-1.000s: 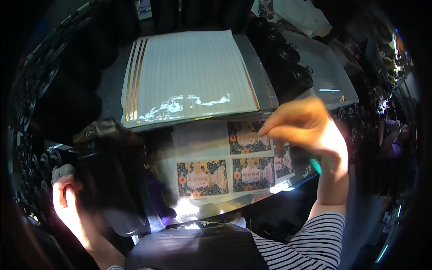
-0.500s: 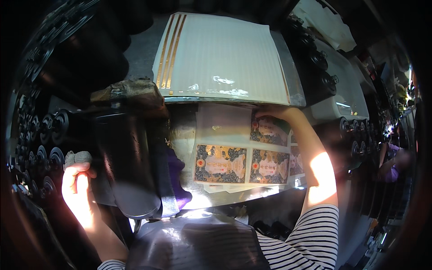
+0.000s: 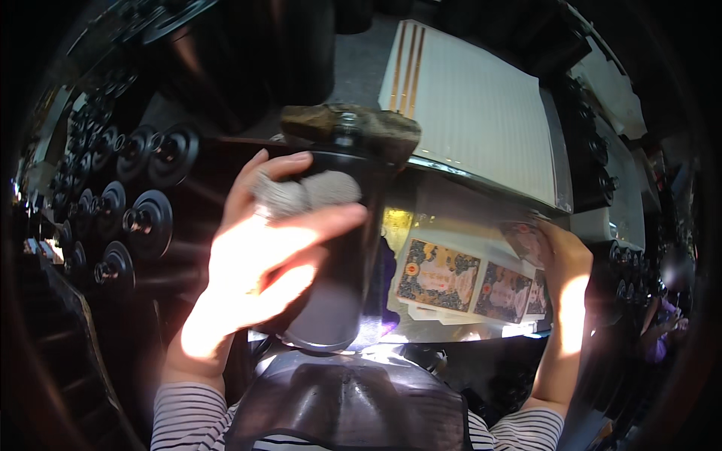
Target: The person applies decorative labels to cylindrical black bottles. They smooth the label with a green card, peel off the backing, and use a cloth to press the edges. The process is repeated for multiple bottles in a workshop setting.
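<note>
A black bottle (image 3: 323, 319) lies in front of me, its neck against a notched wooden block (image 3: 304, 124). Over its left side is my left hand (image 3: 256, 259), holding a rounded grey cloth wad (image 3: 335, 188) among its bent fingers. To the right, on a backing sheet, lie printed labels (image 3: 438, 274) with dark floral patterns and gold and pink areas. My right hand (image 3: 564, 248) is at the sheet's right side, its fingers closed on an edge of one label (image 3: 525, 239), which looks tilted and slightly blurred.
Beyond the labels lies a large white sheet (image 3: 477, 105) with gold strips. Several black bottles with round shoulders (image 3: 154, 222) stand at the left, and more stand at the right. Purple cloth (image 3: 387, 289) lies beside the bottle. A person in purple (image 3: 658, 331) is far right.
My left hand has swung right with the grey cloth wad, from beside the bottle to over it. My right hand has drawn nearer with the label's edge. The whole view has turned left.
</note>
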Action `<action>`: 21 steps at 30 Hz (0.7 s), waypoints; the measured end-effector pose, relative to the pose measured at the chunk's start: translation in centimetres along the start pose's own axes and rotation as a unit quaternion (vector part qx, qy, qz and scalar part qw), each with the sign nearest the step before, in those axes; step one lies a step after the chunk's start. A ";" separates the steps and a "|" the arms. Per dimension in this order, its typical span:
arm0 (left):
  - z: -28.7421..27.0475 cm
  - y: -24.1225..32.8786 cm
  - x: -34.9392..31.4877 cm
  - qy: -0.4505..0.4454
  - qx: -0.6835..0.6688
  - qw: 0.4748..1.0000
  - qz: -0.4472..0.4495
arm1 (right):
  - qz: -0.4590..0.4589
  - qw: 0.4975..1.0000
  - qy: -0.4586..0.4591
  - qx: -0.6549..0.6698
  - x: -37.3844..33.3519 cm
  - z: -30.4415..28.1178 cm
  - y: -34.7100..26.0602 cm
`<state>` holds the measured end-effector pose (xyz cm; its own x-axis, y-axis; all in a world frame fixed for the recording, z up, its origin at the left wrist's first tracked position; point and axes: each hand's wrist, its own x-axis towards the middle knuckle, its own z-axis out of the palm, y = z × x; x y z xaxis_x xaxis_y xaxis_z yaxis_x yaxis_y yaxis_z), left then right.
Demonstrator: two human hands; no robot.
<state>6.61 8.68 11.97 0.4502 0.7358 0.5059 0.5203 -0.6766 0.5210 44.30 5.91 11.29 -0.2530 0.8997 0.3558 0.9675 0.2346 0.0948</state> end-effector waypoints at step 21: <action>-5.7 -2.0 -7.1 0.034 -0.584 0.774 -0.243 | 0.258 0.733 -0.117 0.618 7.1 -7.7 -25.0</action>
<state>-1.75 4.59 11.26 0.3479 0.9349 0.0698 -0.4129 0.0859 0.9067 18.29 3.53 18.63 0.0153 0.9906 -0.1360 0.2341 -0.1357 -0.9627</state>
